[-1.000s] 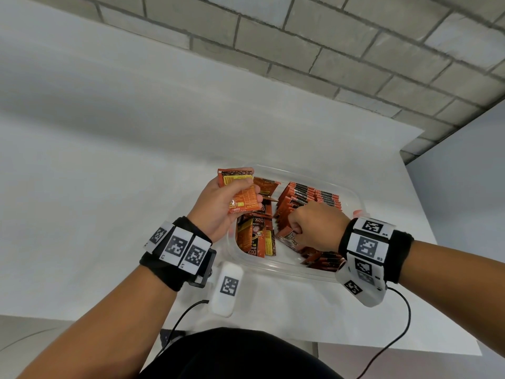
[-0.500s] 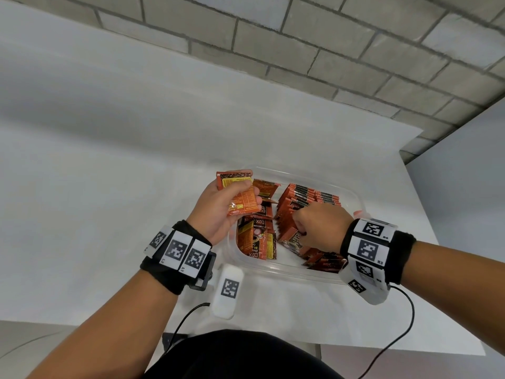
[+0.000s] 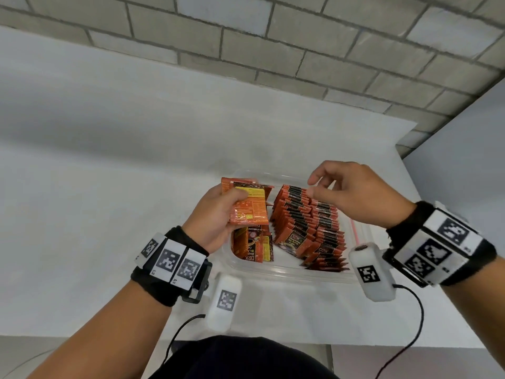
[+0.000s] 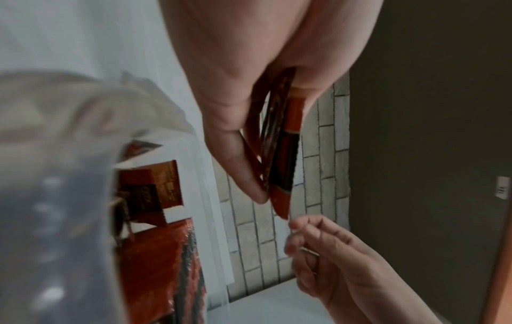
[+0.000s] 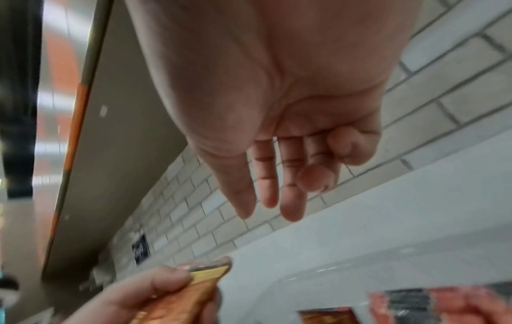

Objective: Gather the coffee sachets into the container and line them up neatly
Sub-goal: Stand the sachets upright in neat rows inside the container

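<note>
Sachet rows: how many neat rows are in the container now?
2. One row runs down the middle of the container; the second row lies against its right side. Loose sachets lie to the left. The right hand hides the rows' far ends.

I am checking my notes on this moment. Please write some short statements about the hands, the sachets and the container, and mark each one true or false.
1. The left hand holds a small bunch of sachets. True.
2. The right hand grips a sachet. False: it is open and holds nothing.
3. Sachets stand in rows inside the clear container. True.
4. The container is on the floor. False: it sits on the white table.
</note>
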Tool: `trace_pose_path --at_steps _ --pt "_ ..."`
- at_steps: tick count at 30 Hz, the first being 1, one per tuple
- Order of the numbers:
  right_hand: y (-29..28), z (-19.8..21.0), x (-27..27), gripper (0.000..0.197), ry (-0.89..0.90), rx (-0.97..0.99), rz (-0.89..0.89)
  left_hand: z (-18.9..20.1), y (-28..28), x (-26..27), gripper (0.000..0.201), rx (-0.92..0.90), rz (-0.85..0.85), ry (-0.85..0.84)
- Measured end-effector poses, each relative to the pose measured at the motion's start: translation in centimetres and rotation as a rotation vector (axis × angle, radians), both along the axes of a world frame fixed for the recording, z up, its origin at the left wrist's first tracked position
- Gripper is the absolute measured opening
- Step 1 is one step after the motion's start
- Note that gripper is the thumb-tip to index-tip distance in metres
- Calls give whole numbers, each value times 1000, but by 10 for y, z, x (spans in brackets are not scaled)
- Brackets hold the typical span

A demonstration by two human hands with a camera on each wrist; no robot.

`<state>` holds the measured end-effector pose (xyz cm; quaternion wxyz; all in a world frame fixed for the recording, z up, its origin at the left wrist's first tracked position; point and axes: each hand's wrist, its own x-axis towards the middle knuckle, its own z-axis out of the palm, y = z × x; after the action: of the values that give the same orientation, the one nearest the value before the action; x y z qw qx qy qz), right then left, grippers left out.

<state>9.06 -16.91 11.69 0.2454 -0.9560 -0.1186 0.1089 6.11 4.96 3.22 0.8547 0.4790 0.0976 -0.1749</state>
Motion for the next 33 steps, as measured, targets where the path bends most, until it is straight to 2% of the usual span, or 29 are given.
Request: trace_pose_path --at_steps 3,6,8,10,13,14,16,18,20,24,26,29,31,33 --pt "9 -6 -19 25 41 214 -2 9 -14 -4 22 63 -111 -59" --pt "15 -17 -29 37 44 304 6 13 -31 -7 35 43 -190 -80" --pt "11 -23 -28 32 26 406 -66 15 -38 -6 44 11 -188 -55" --pt "4 -25 -27 23 -15 495 -142 16 -41 -5 43 -8 -185 -32" --pt "-4 -26 -28 15 -241 562 -220 16 -43 -5 40 -65 -154 28" --pt "-4 -26 -30 14 -315 560 -206 16 -44 -5 41 -83 -143 42" --pt "-2 -32 -37 9 -372 485 -61 18 -46 -5 35 -107 -133 34" --pt "-1 -44 -46 12 -309 370 119 20 -47 -3 20 -100 -122 0" --pt "-5 -50 -50 22 -259 324 182 21 -48 -1 26 -59 -90 -21" --pt "-10 -40 -45 17 -309 445 -50 22 -49 0 35 16 -104 -49" --pt "-10 -40 -43 24 -223 446 -152 23 -50 0 35 35 -106 -48" --pt "-8 -42 -42 42 -83 427 -198 22 -50 1 34 63 -123 -57" --pt "-7 -41 -40 52 -69 440 -196 22 -50 2 37 92 -167 -75" --pt "-6 -38 -35 54 -70 415 -140 21 -49 3 40 119 -211 -92"
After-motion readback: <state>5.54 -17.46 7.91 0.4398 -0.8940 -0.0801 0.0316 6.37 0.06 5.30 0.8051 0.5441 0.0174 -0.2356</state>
